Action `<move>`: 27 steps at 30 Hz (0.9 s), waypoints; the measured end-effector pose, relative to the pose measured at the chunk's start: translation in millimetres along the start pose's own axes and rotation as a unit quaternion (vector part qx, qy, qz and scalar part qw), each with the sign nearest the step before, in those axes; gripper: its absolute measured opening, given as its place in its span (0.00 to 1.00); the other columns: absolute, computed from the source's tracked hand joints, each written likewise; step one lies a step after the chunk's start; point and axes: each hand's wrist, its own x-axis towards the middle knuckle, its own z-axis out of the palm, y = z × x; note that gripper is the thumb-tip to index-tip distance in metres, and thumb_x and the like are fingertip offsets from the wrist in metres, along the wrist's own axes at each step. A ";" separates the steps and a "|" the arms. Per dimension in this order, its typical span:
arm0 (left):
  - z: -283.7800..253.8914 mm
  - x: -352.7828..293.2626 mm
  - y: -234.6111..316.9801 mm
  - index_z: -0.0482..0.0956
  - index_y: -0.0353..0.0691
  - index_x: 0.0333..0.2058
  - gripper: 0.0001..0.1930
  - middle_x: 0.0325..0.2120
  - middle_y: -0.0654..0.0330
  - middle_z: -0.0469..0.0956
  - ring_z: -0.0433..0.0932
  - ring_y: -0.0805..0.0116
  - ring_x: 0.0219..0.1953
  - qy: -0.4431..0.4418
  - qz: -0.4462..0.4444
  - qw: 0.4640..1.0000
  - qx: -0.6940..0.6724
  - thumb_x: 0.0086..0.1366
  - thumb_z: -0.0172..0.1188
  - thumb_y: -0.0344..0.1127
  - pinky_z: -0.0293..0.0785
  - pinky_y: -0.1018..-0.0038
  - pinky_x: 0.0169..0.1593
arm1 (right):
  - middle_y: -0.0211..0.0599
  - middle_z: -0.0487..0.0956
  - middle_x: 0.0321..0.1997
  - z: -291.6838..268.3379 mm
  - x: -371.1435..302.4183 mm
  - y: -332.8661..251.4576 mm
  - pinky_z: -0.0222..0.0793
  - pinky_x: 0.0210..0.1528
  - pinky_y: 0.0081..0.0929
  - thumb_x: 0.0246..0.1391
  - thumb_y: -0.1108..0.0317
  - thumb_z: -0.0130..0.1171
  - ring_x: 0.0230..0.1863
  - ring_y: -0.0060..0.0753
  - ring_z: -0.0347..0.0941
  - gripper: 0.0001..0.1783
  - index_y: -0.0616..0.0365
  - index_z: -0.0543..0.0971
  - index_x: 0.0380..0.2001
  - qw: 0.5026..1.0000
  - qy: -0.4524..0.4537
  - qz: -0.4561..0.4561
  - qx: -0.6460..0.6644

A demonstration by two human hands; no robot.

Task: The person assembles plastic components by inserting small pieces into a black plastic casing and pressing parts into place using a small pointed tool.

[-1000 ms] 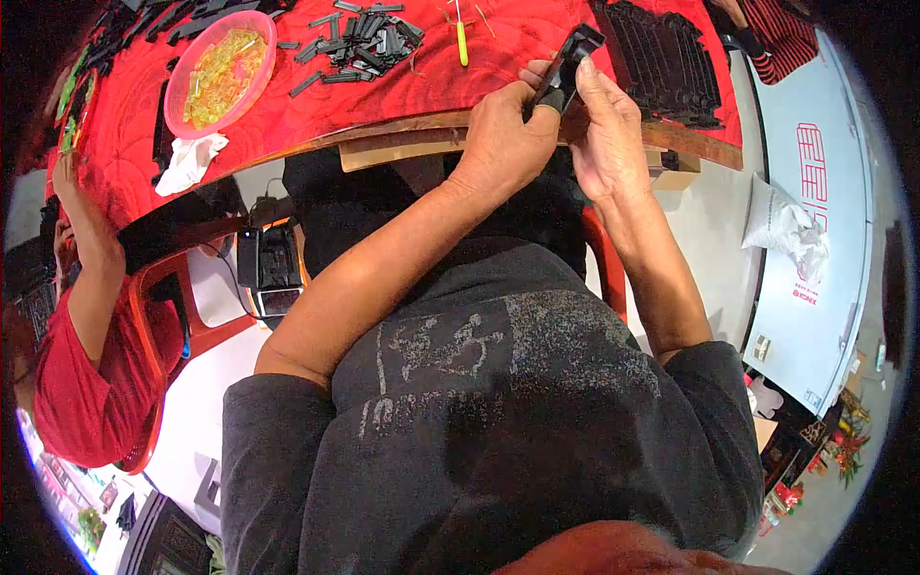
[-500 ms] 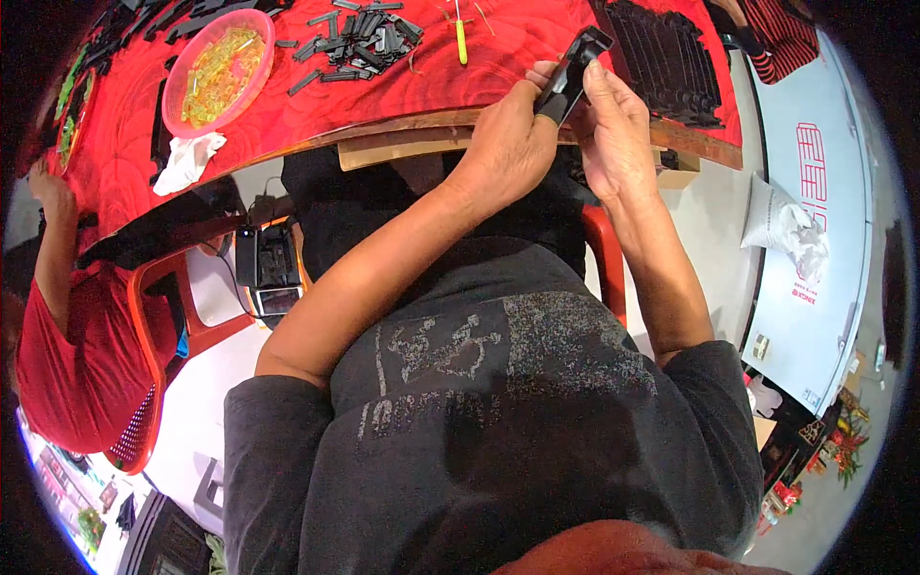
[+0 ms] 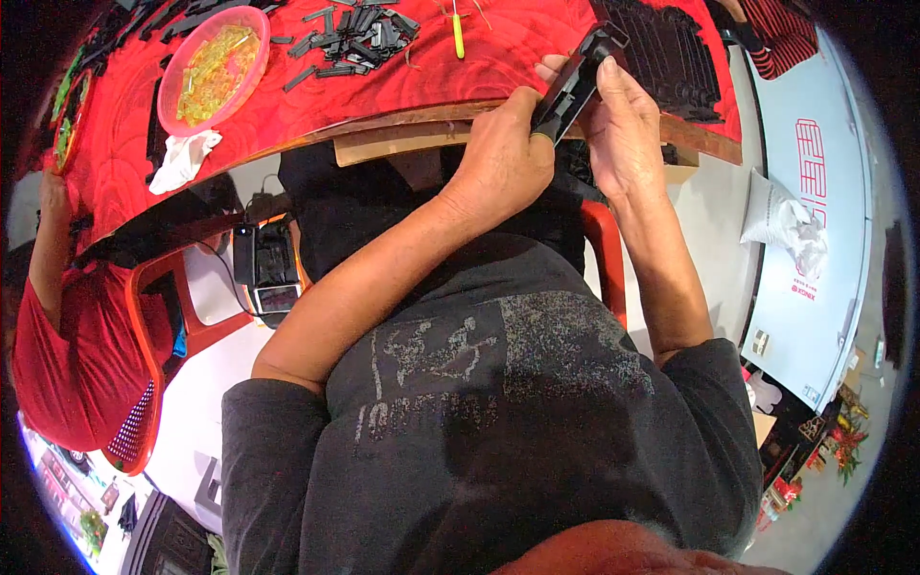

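Note:
Both my hands are closed on a long black plastic piece (image 3: 572, 91), tilted above the table's front edge. My left hand (image 3: 510, 151) grips its lower end, a ring showing on one finger. My right hand (image 3: 628, 134) holds the upper end, the thumb pressed near the bulky tip. Some fingers are hidden behind the piece. To the right, a row of similar long black pieces (image 3: 666, 62) lies side by side. Small black plastic parts (image 3: 359, 40) are heaped left of my hands, and a yellow-handled tool (image 3: 458, 36) rests between.
A pink bowl (image 3: 169, 96) of small yellowish clear parts stands at the left on the red-covered table (image 3: 316, 105). Crumpled white tissue (image 3: 184, 161) sits by the edge. A co-worker in a red shirt (image 3: 81, 355) sits at left; another person's striped sleeve (image 3: 781, 36) shows far right.
The black piece has turned in my hands, so more of its slotted face shows. My right fingers have shifted slightly along it. The left hand keeps its grip.

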 end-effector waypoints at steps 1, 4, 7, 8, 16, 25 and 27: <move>-0.9 -0.5 1.9 0.74 0.29 0.46 0.16 0.25 0.50 0.82 0.84 0.57 0.29 0.003 -0.007 1.000 -0.001 0.59 0.49 0.26 0.79 0.62 0.36 | 0.48 0.84 0.49 0.6 -1.2 -1.5 0.84 0.46 0.33 0.73 0.56 0.49 0.50 0.37 0.83 0.19 0.64 0.76 0.48 1.000 -0.002 0.006 -0.003; -2.3 -3.4 6.6 0.75 0.29 0.44 0.15 0.25 0.47 0.81 0.84 0.52 0.31 0.032 0.016 0.999 0.029 0.58 0.51 0.27 0.78 0.59 0.38 | 0.48 0.84 0.49 -1.7 -0.3 -0.5 0.84 0.45 0.33 0.73 0.55 0.49 0.50 0.36 0.83 0.20 0.64 0.76 0.48 1.000 -0.010 0.012 -0.008; -4.6 -3.6 9.6 0.76 0.29 0.43 0.14 0.24 0.46 0.80 0.83 0.49 0.31 0.049 0.033 0.998 0.032 0.58 0.53 0.27 0.77 0.58 0.39 | 0.48 0.84 0.48 -0.8 -0.5 0.7 0.84 0.45 0.33 0.73 0.55 0.49 0.49 0.37 0.84 0.21 0.65 0.76 0.49 1.000 -0.016 0.005 0.003; -5.7 -2.7 11.6 0.76 0.29 0.43 0.14 0.24 0.46 0.80 0.83 0.49 0.31 0.049 0.033 0.998 0.032 0.58 0.53 0.27 0.77 0.58 0.39 | 0.48 0.84 0.48 0.5 -0.9 0.6 0.84 0.46 0.33 0.72 0.55 0.50 0.49 0.37 0.84 0.21 0.65 0.76 0.49 1.000 -0.014 -0.002 0.014; -11.8 1.0 21.2 0.75 0.26 0.40 0.13 0.31 0.30 0.78 0.79 0.31 0.39 0.040 0.012 0.999 -0.034 0.54 0.53 0.24 0.73 0.47 0.45 | 0.50 0.84 0.47 9.8 -5.2 -5.5 0.81 0.52 0.34 0.73 0.56 0.50 0.47 0.37 0.84 0.21 0.67 0.77 0.49 0.999 -0.003 -0.031 0.011; -11.9 5.8 17.7 0.78 0.26 0.39 0.14 0.29 0.32 0.78 0.80 0.33 0.38 0.057 0.011 0.998 -0.002 0.54 0.54 0.26 0.75 0.48 0.45 | 0.48 0.85 0.45 12.7 -5.5 1.7 0.79 0.55 0.34 0.73 0.58 0.50 0.47 0.36 0.83 0.20 0.68 0.77 0.48 0.999 0.011 -0.029 0.007; -11.0 5.9 16.4 0.78 0.26 0.39 0.14 0.29 0.32 0.79 0.80 0.33 0.38 0.061 0.017 0.998 -0.003 0.54 0.54 0.26 0.76 0.48 0.45 | 0.48 0.85 0.45 12.4 -4.8 3.7 0.79 0.55 0.34 0.73 0.58 0.49 0.47 0.35 0.83 0.20 0.68 0.78 0.48 0.999 0.012 -0.031 0.008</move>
